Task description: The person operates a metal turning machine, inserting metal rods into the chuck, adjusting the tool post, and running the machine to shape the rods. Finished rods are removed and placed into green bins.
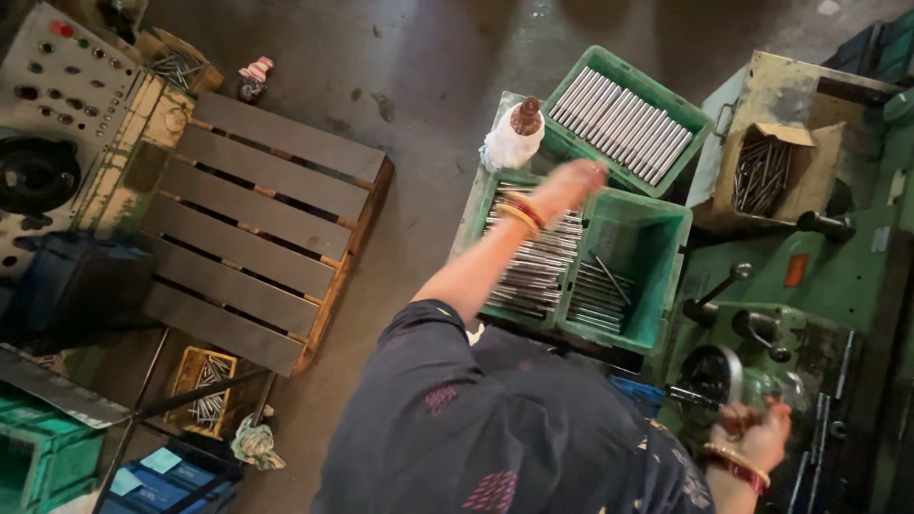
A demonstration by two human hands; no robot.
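My left hand (574, 181), with bangles on the wrist, reaches out over a green crate (483, 205) filled with shiny metal rods (533, 271). The hand is blurred and I cannot see whether it holds a rod. Beside that crate, another green crate (640, 238) holds only a few rods (595, 297). Behind them, a third green crate (609, 63) carries a neat row of rods (624, 124). At the lower right, my right hand (754, 436) is closed around a handle (709, 400) of a green machine (819, 286).
A white bottle with a brown cap (517, 133) stands by the crates. A cardboard box of rods (762, 171) sits on the machine. A wooden pallet (257, 219) lies on the floor at left, near a control panel (67, 76), a yellow crate (205, 385) and a rag (253, 444).
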